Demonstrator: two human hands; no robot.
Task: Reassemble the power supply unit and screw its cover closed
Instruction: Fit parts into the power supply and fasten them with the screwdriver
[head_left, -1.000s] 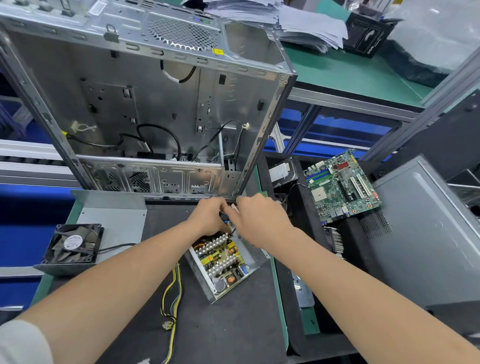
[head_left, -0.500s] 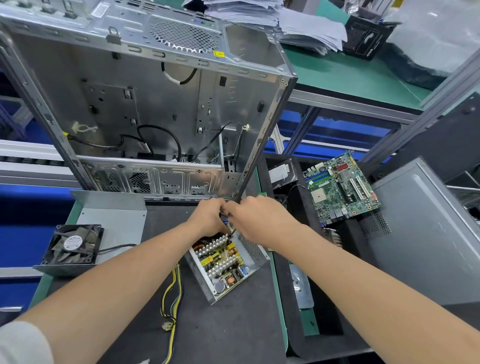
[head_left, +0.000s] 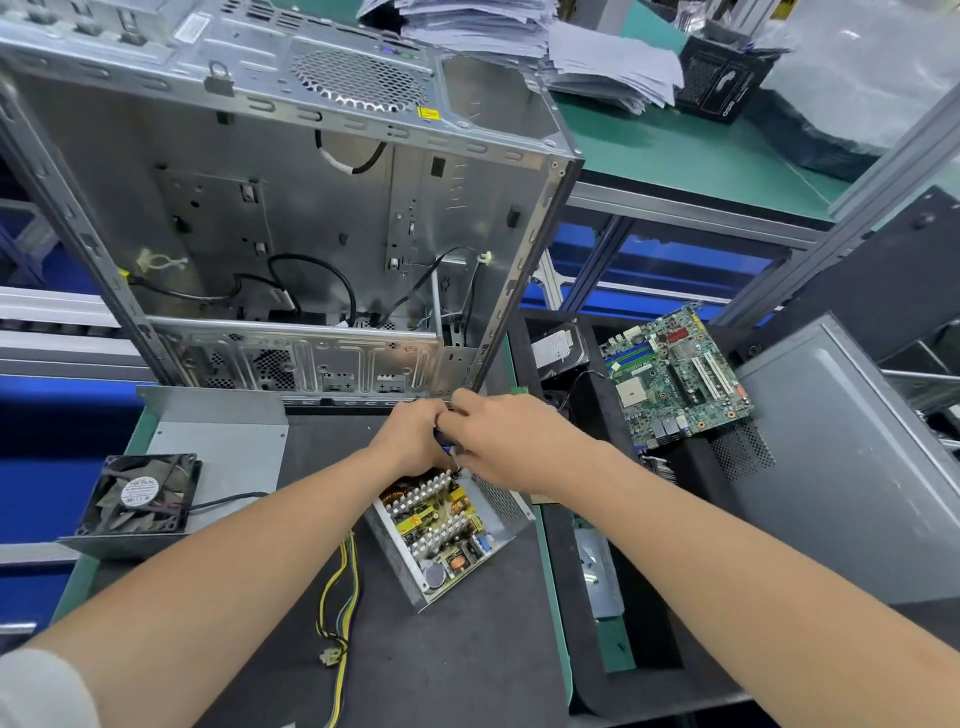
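Note:
The open power supply unit (head_left: 447, 535) lies tilted on the black mat, its circuit board with coils and heat sinks exposed. Its yellow and black cable bundle (head_left: 337, 597) trails toward me. My left hand (head_left: 410, 436) and my right hand (head_left: 509, 441) meet above the unit's far end. Both curl round a small dark-handled screwdriver (head_left: 445, 441), whose tip points down at the unit's far corner. The grey metal cover (head_left: 218, 436) lies to the left, with the black fan (head_left: 140, 493) on it. My fingers hide any screw.
An empty computer case (head_left: 291, 208) stands open just behind my hands. A motherboard (head_left: 675, 374) and a hard drive (head_left: 558, 348) lie in a black tray on the right. Beside them leans a grey side panel (head_left: 841, 467). Paper stacks (head_left: 571, 47) sit on the green bench behind.
My hands stay at the far end of the power supply unit. The right hand has closed in slightly on the left one.

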